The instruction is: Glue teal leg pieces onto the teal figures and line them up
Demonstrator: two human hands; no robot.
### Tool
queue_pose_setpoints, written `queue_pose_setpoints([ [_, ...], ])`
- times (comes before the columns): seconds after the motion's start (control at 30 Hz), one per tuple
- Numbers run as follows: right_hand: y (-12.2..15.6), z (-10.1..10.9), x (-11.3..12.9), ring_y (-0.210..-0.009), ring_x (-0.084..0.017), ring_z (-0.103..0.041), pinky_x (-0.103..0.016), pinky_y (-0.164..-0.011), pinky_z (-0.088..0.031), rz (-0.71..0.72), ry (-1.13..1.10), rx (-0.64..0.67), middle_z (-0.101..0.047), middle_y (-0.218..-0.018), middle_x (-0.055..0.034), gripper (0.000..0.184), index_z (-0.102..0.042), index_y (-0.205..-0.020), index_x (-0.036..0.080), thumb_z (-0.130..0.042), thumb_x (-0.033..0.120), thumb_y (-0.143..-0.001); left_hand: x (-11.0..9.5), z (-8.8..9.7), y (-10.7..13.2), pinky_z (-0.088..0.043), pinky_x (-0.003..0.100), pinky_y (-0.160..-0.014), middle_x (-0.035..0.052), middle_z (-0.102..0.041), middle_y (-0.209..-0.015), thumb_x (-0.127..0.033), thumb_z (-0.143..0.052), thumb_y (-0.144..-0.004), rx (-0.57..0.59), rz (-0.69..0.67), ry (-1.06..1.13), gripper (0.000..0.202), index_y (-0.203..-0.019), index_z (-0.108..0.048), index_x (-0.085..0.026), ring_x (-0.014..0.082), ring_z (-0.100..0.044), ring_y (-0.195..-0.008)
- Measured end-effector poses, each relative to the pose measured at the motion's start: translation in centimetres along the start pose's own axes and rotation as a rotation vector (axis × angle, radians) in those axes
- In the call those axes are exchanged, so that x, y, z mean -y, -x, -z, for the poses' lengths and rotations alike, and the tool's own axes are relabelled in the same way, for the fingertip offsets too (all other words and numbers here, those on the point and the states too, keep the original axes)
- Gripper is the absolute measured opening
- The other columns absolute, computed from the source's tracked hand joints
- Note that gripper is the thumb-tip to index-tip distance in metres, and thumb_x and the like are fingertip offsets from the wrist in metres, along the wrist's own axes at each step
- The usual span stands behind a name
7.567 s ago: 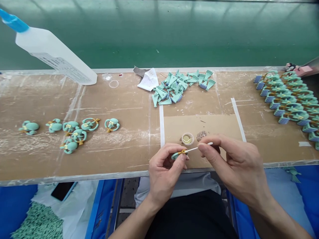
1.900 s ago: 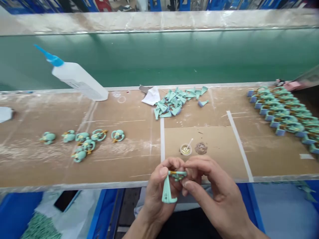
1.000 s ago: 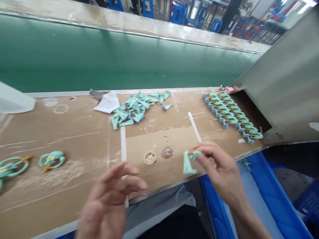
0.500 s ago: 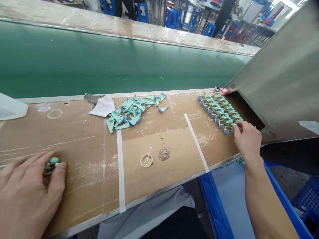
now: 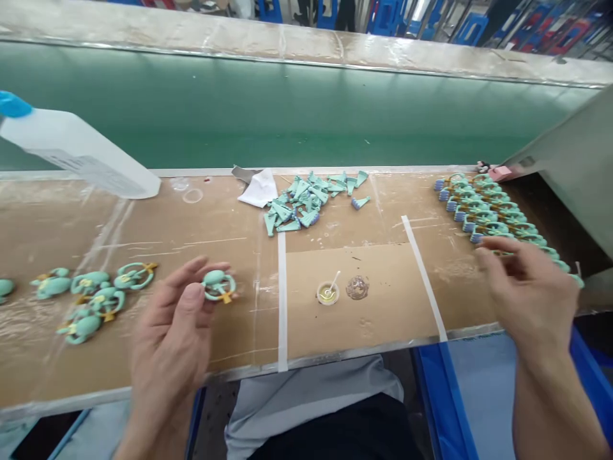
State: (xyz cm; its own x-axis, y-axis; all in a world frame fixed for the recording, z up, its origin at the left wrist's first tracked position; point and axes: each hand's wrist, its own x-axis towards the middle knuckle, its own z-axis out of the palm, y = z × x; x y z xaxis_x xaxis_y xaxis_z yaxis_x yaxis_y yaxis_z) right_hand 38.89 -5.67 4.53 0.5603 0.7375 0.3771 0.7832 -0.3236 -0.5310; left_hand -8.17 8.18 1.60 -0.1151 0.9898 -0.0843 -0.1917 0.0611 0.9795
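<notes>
My left hand [image 5: 172, 319] is raised over the board, its fingertips holding a teal figure with ring-shaped arms and yellow-orange parts [image 5: 216, 285]. Several similar figures [image 5: 90, 297] lie to its left. My right hand [image 5: 529, 287] hangs at the front of the long rows of assembled teal figures with blue-tipped bases [image 5: 483, 217], its fingers apart and holding nothing. A heap of teal triangular pieces [image 5: 299, 207] lies farther back. A small cup of yellow liquid with a white swab [image 5: 328, 293] stands on the cardboard sheet [image 5: 364, 319].
A white glue bottle with a blue cap [image 5: 71, 147] lies at back left. Beside the heap are a white cloth [image 5: 258, 190] and a round smear [image 5: 357, 287]. White tape strips [image 5: 282, 300] mark the board. A green belt [image 5: 287, 115] runs behind; a blue bin [image 5: 445, 402] sits below right.
My right hand no longer holds the figure with its triangular piece and stays by the rows. My left hand has lifted a figure from the group at left. The view has swung back toward the left.
</notes>
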Motion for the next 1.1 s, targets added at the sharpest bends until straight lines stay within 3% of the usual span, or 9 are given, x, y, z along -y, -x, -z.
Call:
queue_pose_setpoints([
  [0.07, 2.1, -2.2, 4.8, -0.098, -0.034, -0.084, -0.047, -0.087, -0.065, 0.057, -0.187, 0.259, -0.089, -0.12, -0.0085, 0.028, -0.088, -0.131, 0.035, -0.076, 0.056, -0.116, -0.3, -1.8, 0.8, -0.071, 0.027, -0.092, 0.009, -0.092, -0.132, -0.034, -0.087, -0.109, 0.035, 0.172, 0.175, 0.033, -0.138, -0.088, -0.019, 0.0265, -0.083, -0.122],
  [0.13, 3.7, -4.9, 8.9, -0.095, -0.027, -0.084, -0.04, -0.084, -0.067, 0.111, -0.3, 0.425, -0.09, -0.118, -0.0043, 0.025, -0.089, -0.131, 0.034, -0.078, 0.051, -0.116, -0.4, -3.1, 1.5, -0.073, 0.028, -0.092, 0.0144, -0.091, -0.135, -0.033, -0.091, -0.103, 0.086, 0.297, 0.25, 0.034, -0.131, -0.091, -0.014, 0.0279, -0.086, -0.12],
  [0.23, 4.8, -8.4, 12.8, -0.084, -0.021, -0.077, -0.037, -0.081, -0.063, 0.137, -0.468, 0.5, -0.086, -0.107, -0.0043, 0.024, -0.086, -0.134, 0.025, -0.078, 0.037, -0.115, -0.2, -4.0, 2.5, -0.073, 0.027, -0.1, 0.0147, -0.088, -0.144, -0.027, -0.1, -0.095, 0.152, 0.381, 0.254, 0.038, -0.132, -0.092, -0.017, 0.0264, -0.086, -0.123],
  [0.3, 4.8, -9.7, 14.1, -0.077, -0.02, -0.071, -0.035, -0.074, -0.058, 0.167, -0.505, 0.505, -0.081, -0.097, -0.0032, 0.016, -0.087, -0.124, 0.023, -0.079, 0.032, -0.114, 0.0, -4.1, 3.2, -0.072, 0.025, -0.101, 0.0136, -0.086, -0.147, -0.025, -0.105, -0.091, 0.182, 0.401, 0.231, 0.045, -0.134, -0.093, -0.019, 0.0238, -0.086, -0.121],
  [0.43, 4.5, -9.8, 14.9, -0.07, -0.018, -0.062, -0.035, -0.067, -0.049, 0.224, -0.499, 0.545, -0.074, -0.085, -0.0013, 0.017, -0.086, -0.099, 0.024, -0.079, 0.029, -0.113, 0.6, -4.1, 4.1, -0.07, 0.023, -0.082, 0.0112, -0.088, -0.128, -0.038, -0.11, -0.089, 0.184, 0.432, 0.245, 0.048, -0.131, -0.094, -0.02, 0.0177, -0.083, -0.096],
  [0.57, 4.5, -9.0, 15.0, -0.08, -0.02, -0.067, -0.036, -0.072, -0.047, 0.315, -0.433, 0.599, -0.074, -0.088, -0.0021, 0.021, -0.082, -0.096, 0.024, -0.076, 0.027, -0.116, 1.0, -4.2, 4.6, -0.062, 0.025, -0.064, 0.0087, -0.082, -0.106, -0.061, -0.104, -0.092, 0.196, 0.396, 0.29, 0.048, -0.109, -0.095, -0.017, 0.0142, -0.072, -0.075],
  [0.7, 4.3, -8.3, 14.9, -0.082, -0.022, -0.068, -0.037, -0.074, -0.047, 0.325, -0.407, 0.609, -0.077, -0.091, -0.0033, 0.023, -0.083, -0.098, 0.025, -0.074, 0.03, -0.118, 1.0, -4.5, 5.0, -0.053, 0.022, -0.054, 0.0079, -0.079, -0.102, -0.066, -0.101, -0.094, 0.22, 0.361, 0.258, 0.053, -0.088, -0.089, -0.015, 0.0101, -0.065, -0.063],
  [0.87, 4.0, -7.1, 14.5, -0.077, -0.021, -0.062, -0.038, -0.073, -0.047, 0.269, -0.391, 0.576, -0.077, -0.09, -0.002, 0.024, -0.085, -0.098, 0.027, -0.077, 0.035, -0.119, 0.8, -4.9, 5.8, -0.037, 0.017, -0.042, 0.0029, -0.073, -0.088, -0.065, -0.097, -0.098, 0.21, 0.453, 0.211, 0.05, -0.096, -0.085, -0.017, 0.0076, -0.059, -0.051],
  [1.1, 3.5, -6.1, 14.6, -0.09, -0.023, -0.074, -0.037, -0.077, -0.05, 0.382, -0.352, 0.65, -0.083, -0.1, -0.0026, 0.018, -0.085, -0.106, 0.027, -0.074, 0.025, -0.12, 0.7, -5.3, 6.6, -0.052, 0.021, -0.051, 0.0056, -0.073, -0.089, -0.055, -0.094, -0.103, 0.294, 0.484, 0.284, 0.04, -0.115, -0.091, -0.017, 0.0134, -0.068, -0.065],
])
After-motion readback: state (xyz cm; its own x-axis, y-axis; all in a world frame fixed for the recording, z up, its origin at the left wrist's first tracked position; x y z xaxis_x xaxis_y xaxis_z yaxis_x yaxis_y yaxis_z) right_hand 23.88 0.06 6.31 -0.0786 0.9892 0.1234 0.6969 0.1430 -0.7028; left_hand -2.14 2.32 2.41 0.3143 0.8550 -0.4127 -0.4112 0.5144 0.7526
